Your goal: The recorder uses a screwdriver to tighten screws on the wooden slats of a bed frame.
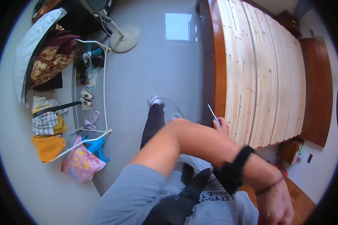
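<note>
My left arm reaches across my body, its forearm bent to the lower right. The left hand [277,206] hangs there over the brown wooden floor, with a dark bracelet at the wrist. Its fingers run out of the lower edge, so its grip is hidden. Past the left forearm, my right hand [223,126] shows in part, closed around a screwdriver [215,119] with its thin metal shaft pointing up and left. That hand is beside the near corner of the wooden bed frame [220,82]. My left forearm covers the rest of the right arm.
Pale wooden slats [266,75] fill the bed, up to a brown headboard [317,90]. At left stands a white metal rack [106,86] with clothes and shoes. A pink floral pillow [82,161] leans by a blue stool [97,147]. A fan base [124,38] stands farther off.
</note>
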{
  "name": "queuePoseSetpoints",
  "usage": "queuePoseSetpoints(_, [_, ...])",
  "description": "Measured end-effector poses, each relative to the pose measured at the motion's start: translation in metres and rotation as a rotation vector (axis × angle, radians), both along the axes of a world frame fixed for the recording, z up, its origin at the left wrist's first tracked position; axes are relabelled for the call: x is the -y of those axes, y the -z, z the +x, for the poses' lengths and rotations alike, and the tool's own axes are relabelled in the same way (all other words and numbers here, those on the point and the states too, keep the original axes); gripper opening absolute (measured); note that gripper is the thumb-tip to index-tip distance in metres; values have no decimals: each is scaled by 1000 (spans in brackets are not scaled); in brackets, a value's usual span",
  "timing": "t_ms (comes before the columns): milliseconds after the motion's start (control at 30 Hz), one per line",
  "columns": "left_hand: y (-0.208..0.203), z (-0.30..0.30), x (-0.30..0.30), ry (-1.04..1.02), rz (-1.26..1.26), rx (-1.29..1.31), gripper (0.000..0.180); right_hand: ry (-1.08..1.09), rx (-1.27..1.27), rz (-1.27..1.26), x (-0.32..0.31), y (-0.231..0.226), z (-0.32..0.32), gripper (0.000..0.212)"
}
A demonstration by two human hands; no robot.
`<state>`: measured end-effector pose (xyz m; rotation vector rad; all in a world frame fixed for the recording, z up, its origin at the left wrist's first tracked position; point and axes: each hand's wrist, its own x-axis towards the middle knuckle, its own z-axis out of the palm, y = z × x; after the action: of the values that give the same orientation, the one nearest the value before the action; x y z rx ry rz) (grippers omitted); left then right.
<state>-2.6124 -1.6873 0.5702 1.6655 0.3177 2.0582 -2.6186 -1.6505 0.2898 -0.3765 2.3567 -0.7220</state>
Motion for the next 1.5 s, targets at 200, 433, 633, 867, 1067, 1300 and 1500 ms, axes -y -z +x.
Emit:
queuePoseSetpoints(200, [-53, -72, -122, 56, 75, 74, 24, 106, 13, -19, 59, 24, -8, 22])
queuePoseSetpoints(433, [-95, -81, -105, 126, 83, 166, 24, 415, 102, -50, 203, -25, -26, 23])
queuePoseSetpoints(633, [-66, -136, -27, 192, -11, 219, 24, 590, 227, 87, 264, -25, -83, 21])
queuePoseSetpoints(867, [-19, -299, 4, 118, -187, 201, 24, 432, -89, -6, 270, 66, -206, 17])
queuePoseSetpoints(1067, [4, -444, 136, 33, -295, 229, 24, 457, 117, -26, 410, -10, -369, 18])
queuePoseSetpoints(1300, [4, -546, 311, 0, -329, 207, 24, 413, 84, -20, 542, -13, -486, 21])
queuePoseSetpoints(1500, [19, -580, 590, 46, -360, 142, 24, 401, 93, -56, 656, 34, -549, 18])
